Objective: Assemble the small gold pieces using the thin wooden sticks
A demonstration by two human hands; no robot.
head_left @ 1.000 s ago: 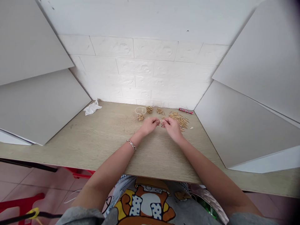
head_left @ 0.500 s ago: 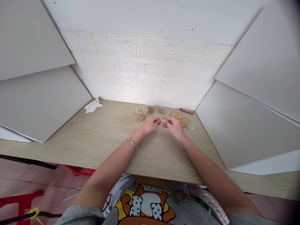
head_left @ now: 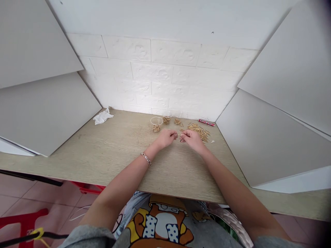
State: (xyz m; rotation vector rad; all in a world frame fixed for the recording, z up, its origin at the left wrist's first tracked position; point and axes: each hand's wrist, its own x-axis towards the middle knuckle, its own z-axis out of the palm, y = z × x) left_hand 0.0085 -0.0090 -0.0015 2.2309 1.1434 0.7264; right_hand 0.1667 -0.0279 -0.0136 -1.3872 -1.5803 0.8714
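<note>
My left hand (head_left: 167, 137) and my right hand (head_left: 191, 138) rest close together on the wooden table (head_left: 116, 151), fingertips almost touching. Each pinches a tiny gold-coloured metal piece (head_left: 179, 136) between thumb and fingers; the piece is too small to make out. A silver bracelet (head_left: 145, 158) circles my left wrist. Just beyond my right hand lies a loose heap of thin gold pins (head_left: 199, 130). Beyond my left hand stands a small clear cup (head_left: 156, 121) with a clump of gold rings (head_left: 156, 128) in front of it.
Two more small gold clumps (head_left: 166, 119) lie near the white brick wall. A red pen (head_left: 206, 122) sits at the back right, a crumpled white tissue (head_left: 102, 117) at the back left. Grey panels (head_left: 46, 113) flank both sides. A red stool (head_left: 23, 224) stands on the floor.
Both hands stay at the same spot; the fingers have shifted slightly as they work the small gold piece. The view has tilted a little.
</note>
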